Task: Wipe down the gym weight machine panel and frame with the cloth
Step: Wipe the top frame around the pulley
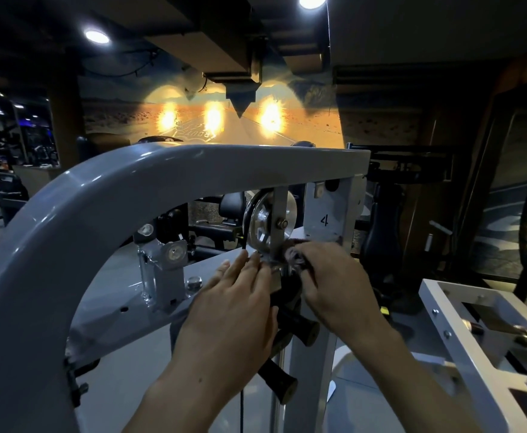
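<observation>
Right hand [328, 276] bunches the dark fuzzy cloth [295, 256] at the silver pulley wheel's [263, 226] bracket base, under the grey curved steel frame [68, 220]. Left hand [240, 295], fingers straight, rests beside. Risk: cloth or fingertips snagging between pulley and black cable [246, 242] if the wheel turns.

Passage from above is barred by the curved frame [149, 176]. Beneath it, the opening is crowded by the pulley [270, 225] with its bracket, the bolted block [162, 270] at left, and the black handles [293, 326] below. Open room is left between block and pulley.
</observation>
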